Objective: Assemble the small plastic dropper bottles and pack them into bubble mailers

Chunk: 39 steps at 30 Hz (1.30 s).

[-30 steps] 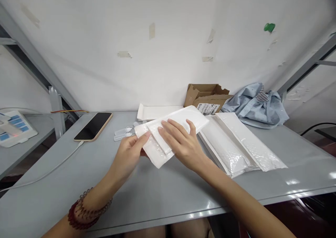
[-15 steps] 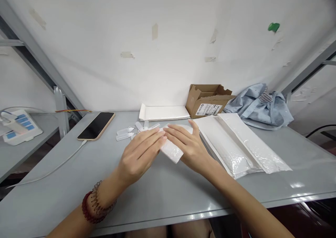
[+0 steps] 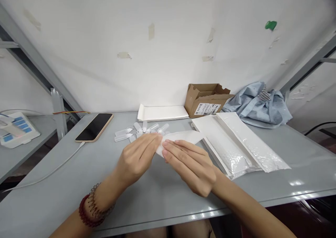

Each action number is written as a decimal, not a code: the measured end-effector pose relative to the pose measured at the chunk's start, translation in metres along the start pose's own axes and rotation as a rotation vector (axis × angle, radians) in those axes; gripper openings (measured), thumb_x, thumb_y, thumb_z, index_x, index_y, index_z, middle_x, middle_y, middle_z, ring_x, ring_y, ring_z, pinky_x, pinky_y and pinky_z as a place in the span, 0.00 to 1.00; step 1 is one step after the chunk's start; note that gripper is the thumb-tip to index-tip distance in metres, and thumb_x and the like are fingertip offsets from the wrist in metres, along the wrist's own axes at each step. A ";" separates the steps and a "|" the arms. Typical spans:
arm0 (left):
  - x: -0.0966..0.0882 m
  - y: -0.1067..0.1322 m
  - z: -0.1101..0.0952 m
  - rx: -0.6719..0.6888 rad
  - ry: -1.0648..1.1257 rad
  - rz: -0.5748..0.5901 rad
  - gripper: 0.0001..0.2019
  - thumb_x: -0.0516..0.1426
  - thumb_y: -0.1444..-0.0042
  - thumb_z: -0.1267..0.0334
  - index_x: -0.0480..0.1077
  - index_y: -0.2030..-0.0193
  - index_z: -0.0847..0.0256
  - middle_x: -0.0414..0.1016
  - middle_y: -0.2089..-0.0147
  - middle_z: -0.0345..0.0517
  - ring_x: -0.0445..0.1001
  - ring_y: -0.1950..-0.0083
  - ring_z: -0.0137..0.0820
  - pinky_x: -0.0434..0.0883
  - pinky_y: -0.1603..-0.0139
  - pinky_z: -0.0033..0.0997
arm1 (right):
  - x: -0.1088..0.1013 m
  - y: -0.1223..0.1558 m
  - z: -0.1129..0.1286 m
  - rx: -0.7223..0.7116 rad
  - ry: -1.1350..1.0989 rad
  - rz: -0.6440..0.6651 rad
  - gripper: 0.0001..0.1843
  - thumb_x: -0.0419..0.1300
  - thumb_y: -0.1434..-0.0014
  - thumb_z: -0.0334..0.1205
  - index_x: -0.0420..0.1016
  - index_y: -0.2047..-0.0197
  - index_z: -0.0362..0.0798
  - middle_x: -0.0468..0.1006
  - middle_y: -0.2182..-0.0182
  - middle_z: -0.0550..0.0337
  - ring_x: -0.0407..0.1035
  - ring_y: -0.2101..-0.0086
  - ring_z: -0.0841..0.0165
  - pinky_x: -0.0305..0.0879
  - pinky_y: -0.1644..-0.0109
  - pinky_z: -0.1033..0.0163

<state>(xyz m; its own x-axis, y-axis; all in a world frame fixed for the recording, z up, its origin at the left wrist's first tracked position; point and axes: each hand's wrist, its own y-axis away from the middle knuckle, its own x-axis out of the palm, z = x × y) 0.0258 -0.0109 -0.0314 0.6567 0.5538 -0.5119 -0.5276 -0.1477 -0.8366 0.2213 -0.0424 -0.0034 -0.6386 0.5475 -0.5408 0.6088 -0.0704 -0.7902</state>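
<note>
Above the middle of the table, both hands meet on a white bubble-wrap packet [image 3: 185, 136], mostly covered by my fingers; a flat, pointed white part sticks out to the right. My left hand [image 3: 138, 157] pinches its left end with closed fingers, thumb hidden. Over its near side lies my right hand [image 3: 191, 164], fingers pressed together and their tips close to the left ones. Whether anything is inside the packet I cannot tell. Just behind the left hand, several small clear-white plastic pieces [image 3: 123, 134] are scattered on the grey table [image 3: 157, 199].
White padded mailers [image 3: 225, 143] lie to the right, with another white mailer [image 3: 164, 112] against the wall. Behind stand an open cardboard box [image 3: 207, 101] and a bundled blue cloth [image 3: 258, 105]. A phone [image 3: 95, 126] with a charging cable is at left, near a power strip [image 3: 22, 127].
My right hand has turned and come over the near side of the packet, its fingers now together. The packet's near end is covered, and its pointed part shows at the right.
</note>
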 end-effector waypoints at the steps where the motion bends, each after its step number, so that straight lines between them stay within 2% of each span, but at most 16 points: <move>1: -0.001 -0.001 0.001 0.002 -0.021 0.011 0.13 0.52 0.46 0.81 0.68 0.53 0.74 0.79 0.60 0.59 0.78 0.56 0.39 0.77 0.54 0.38 | -0.003 -0.001 0.001 0.018 -0.007 0.007 0.13 0.49 0.41 0.24 0.73 0.57 0.31 0.79 0.59 0.40 0.71 0.51 0.62 0.72 0.48 0.58; 4: -0.005 -0.002 0.000 0.028 -0.088 -0.024 0.12 0.51 0.45 0.80 0.69 0.55 0.73 0.79 0.65 0.55 0.79 0.63 0.35 0.77 0.61 0.31 | -0.013 -0.004 0.005 0.041 -0.042 0.015 0.12 0.50 0.40 0.24 0.73 0.58 0.30 0.80 0.60 0.39 0.73 0.53 0.62 0.73 0.49 0.58; 7: -0.009 -0.002 -0.004 0.025 -0.135 -0.112 0.12 0.52 0.45 0.79 0.70 0.56 0.69 0.80 0.68 0.50 0.79 0.66 0.31 0.75 0.62 0.25 | -0.021 -0.010 0.008 0.083 -0.059 0.025 0.10 0.52 0.40 0.24 0.73 0.59 0.30 0.80 0.61 0.39 0.73 0.54 0.62 0.73 0.49 0.59; 9: -0.010 -0.004 -0.006 -0.049 -0.122 -0.163 0.12 0.55 0.45 0.78 0.71 0.56 0.65 0.80 0.68 0.45 0.79 0.67 0.29 0.74 0.62 0.23 | -0.024 -0.014 0.006 0.123 -0.051 0.025 0.10 0.52 0.40 0.23 0.73 0.58 0.33 0.81 0.62 0.44 0.74 0.55 0.65 0.74 0.50 0.59; 11: -0.011 -0.008 -0.007 -0.206 -0.023 -0.176 0.11 0.57 0.45 0.75 0.72 0.56 0.61 0.81 0.66 0.43 0.79 0.64 0.30 0.74 0.59 0.25 | -0.024 -0.017 0.001 0.169 -0.046 -0.059 0.11 0.52 0.40 0.23 0.73 0.57 0.38 0.82 0.64 0.51 0.75 0.57 0.68 0.74 0.51 0.61; 14: -0.010 -0.019 -0.010 -0.558 0.312 -0.023 0.09 0.58 0.44 0.65 0.71 0.56 0.59 0.79 0.60 0.43 0.78 0.63 0.31 0.74 0.61 0.28 | -0.026 -0.023 -0.011 0.285 -0.019 -0.276 0.11 0.57 0.43 0.23 0.74 0.58 0.45 0.82 0.68 0.60 0.77 0.64 0.71 0.75 0.58 0.66; 16: -0.007 -0.028 -0.014 -0.754 0.541 0.205 0.10 0.59 0.45 0.58 0.71 0.60 0.60 0.77 0.64 0.42 0.75 0.70 0.29 0.72 0.70 0.26 | -0.028 -0.026 -0.021 0.418 0.031 -0.374 0.09 0.60 0.44 0.26 0.76 0.61 0.48 0.82 0.70 0.64 0.75 0.71 0.74 0.73 0.67 0.70; 18: -0.001 -0.037 -0.021 -0.862 0.684 0.434 0.12 0.58 0.46 0.54 0.72 0.67 0.61 0.74 0.71 0.39 0.69 0.76 0.26 0.66 0.77 0.24 | -0.032 -0.028 -0.036 0.607 0.057 -0.449 0.04 0.61 0.44 0.30 0.76 0.66 0.49 0.80 0.74 0.67 0.71 0.77 0.76 0.68 0.74 0.71; 20: 0.008 -0.046 -0.029 -0.924 0.781 0.555 0.15 0.55 0.44 0.53 0.69 0.75 0.62 0.70 0.76 0.38 0.66 0.76 0.26 0.62 0.78 0.24 | -0.036 -0.026 -0.060 0.819 0.006 -0.474 0.04 0.61 0.44 0.36 0.76 0.69 0.47 0.77 0.78 0.67 0.68 0.78 0.75 0.64 0.75 0.70; 21: 0.014 -0.050 -0.032 -0.958 0.838 0.566 0.17 0.54 0.43 0.54 0.67 0.78 0.62 0.68 0.78 0.38 0.65 0.76 0.26 0.60 0.78 0.24 | -0.038 -0.023 -0.075 0.908 -0.032 -0.444 0.06 0.61 0.44 0.38 0.76 0.70 0.46 0.75 0.78 0.66 0.68 0.77 0.74 0.64 0.74 0.69; 23: 0.028 -0.059 -0.038 -1.036 0.972 0.581 0.19 0.54 0.43 0.56 0.61 0.82 0.62 0.63 0.81 0.35 0.61 0.79 0.23 0.57 0.79 0.24 | -0.041 -0.013 -0.109 1.084 -0.091 -0.275 0.10 0.58 0.43 0.41 0.75 0.68 0.43 0.74 0.78 0.63 0.67 0.77 0.74 0.63 0.74 0.69; 25: 0.046 -0.071 -0.045 -1.129 1.090 0.630 0.19 0.54 0.42 0.58 0.58 0.82 0.61 0.62 0.83 0.34 0.58 0.83 0.21 0.56 0.80 0.23 | -0.043 0.002 -0.146 1.226 -0.062 0.107 0.14 0.54 0.41 0.45 0.74 0.64 0.42 0.75 0.76 0.61 0.67 0.78 0.74 0.62 0.75 0.68; 29: 0.084 -0.095 -0.058 -1.226 1.185 0.709 0.17 0.49 0.39 0.64 0.60 0.80 0.62 0.67 0.82 0.37 0.61 0.85 0.21 0.58 0.83 0.22 | -0.038 0.038 -0.201 1.262 -0.008 0.399 0.10 0.62 0.50 0.39 0.74 0.77 0.41 0.73 0.80 0.59 0.68 0.76 0.70 0.63 0.73 0.66; 32: 0.108 -0.107 -0.068 -1.283 1.216 0.766 0.16 0.49 0.39 0.67 0.63 0.79 0.64 0.71 0.78 0.41 0.62 0.86 0.19 0.56 0.86 0.21 | -0.033 0.063 -0.218 1.236 0.075 0.587 0.07 0.65 0.54 0.34 0.74 0.80 0.43 0.76 0.78 0.57 0.71 0.71 0.65 0.65 0.66 0.63; 35: 0.124 -0.109 -0.076 -1.310 1.225 0.809 0.15 0.50 0.39 0.67 0.63 0.78 0.65 0.70 0.79 0.41 0.61 0.88 0.19 0.54 0.88 0.21 | -0.028 0.078 -0.219 1.198 0.179 0.726 0.04 0.65 0.53 0.35 0.77 0.77 0.45 0.78 0.72 0.53 0.72 0.64 0.58 0.65 0.61 0.58; 39: 0.127 -0.101 -0.080 -1.273 1.222 0.821 0.18 0.49 0.39 0.61 0.63 0.79 0.64 0.68 0.82 0.38 0.59 0.90 0.19 0.53 0.89 0.21 | -0.028 0.082 -0.211 1.119 0.298 0.855 0.05 0.62 0.48 0.38 0.79 0.71 0.46 0.79 0.64 0.48 0.69 0.57 0.52 0.62 0.56 0.51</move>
<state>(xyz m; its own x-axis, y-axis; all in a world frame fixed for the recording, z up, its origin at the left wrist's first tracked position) 0.2056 0.0090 -0.0273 0.7502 -0.6419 -0.1582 -0.5840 -0.7556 0.2966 0.3883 0.1130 0.0081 -0.0680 0.1443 -0.9872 -0.0238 -0.9894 -0.1430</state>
